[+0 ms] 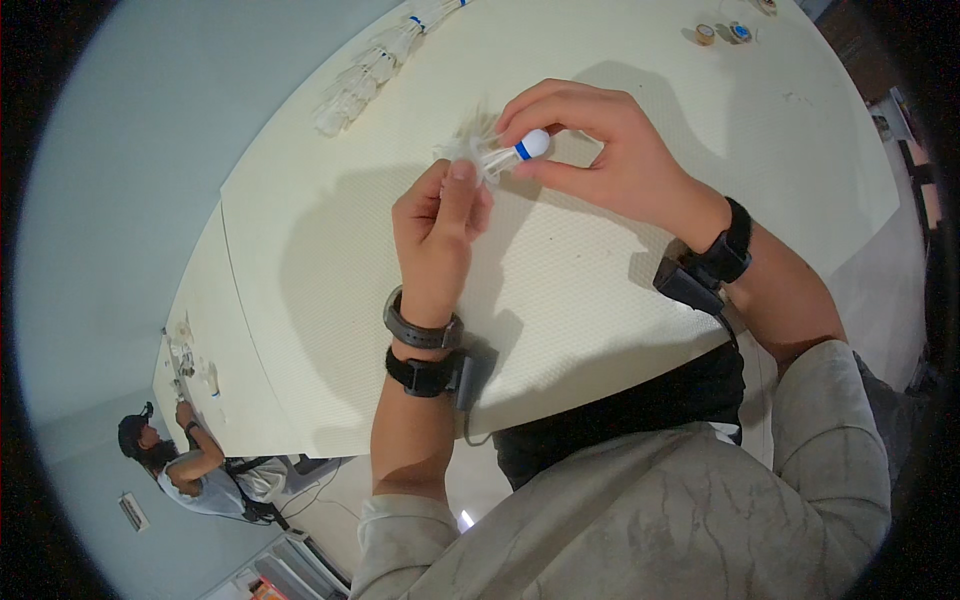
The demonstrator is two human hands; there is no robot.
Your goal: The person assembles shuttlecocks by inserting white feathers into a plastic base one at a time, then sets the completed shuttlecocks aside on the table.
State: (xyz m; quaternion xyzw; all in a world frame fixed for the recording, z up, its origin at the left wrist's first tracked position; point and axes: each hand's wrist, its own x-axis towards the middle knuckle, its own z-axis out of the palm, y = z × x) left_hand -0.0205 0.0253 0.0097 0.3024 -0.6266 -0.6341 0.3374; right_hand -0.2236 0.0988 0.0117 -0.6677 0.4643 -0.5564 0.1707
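A white feather shuttlecock [505, 156] with a blue band round its rounded cork is raised over the table, lying sideways with the cork toward the right. My left hand [440, 212] is closed on its feather skirt, thumb on top. Around the cork end curves my right hand [600, 145], its thumb beside the blue band and its fingertips against the shafts and feathers on the far side. Between the right thumb and forefinger the white cork shows. Part of the skirt is hidden behind the left fingers, and the feather tips look blurred.
Stacked shuttlecocks [365, 75] lie in a row at the far left of the white table [600, 290]. Small rolls, one tan [705, 35] and one blue [740, 32], sit at the far right. Another person [190, 465] works at the table's left end beside small items.
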